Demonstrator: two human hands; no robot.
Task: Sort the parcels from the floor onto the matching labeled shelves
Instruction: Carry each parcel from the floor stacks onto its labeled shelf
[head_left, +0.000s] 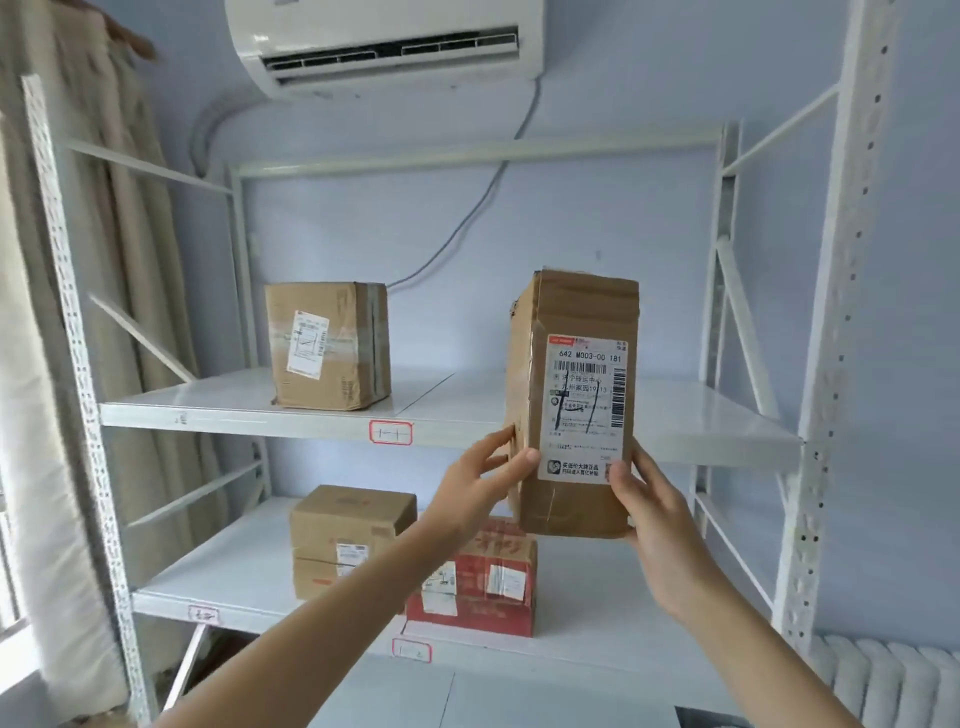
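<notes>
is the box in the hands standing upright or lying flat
Upright: the box stands on end, long side vertical, label facing the camera, held between the left hand and right hand.

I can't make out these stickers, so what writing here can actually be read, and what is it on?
"642 M003-00 181": printed on the label of the tall box held up by both hands.
Handwritten strokes on that label: unclear.
Red-framed shelf tags: pen strokes, not readable.
Labels on the other boxes: too small and blurred.
</notes>
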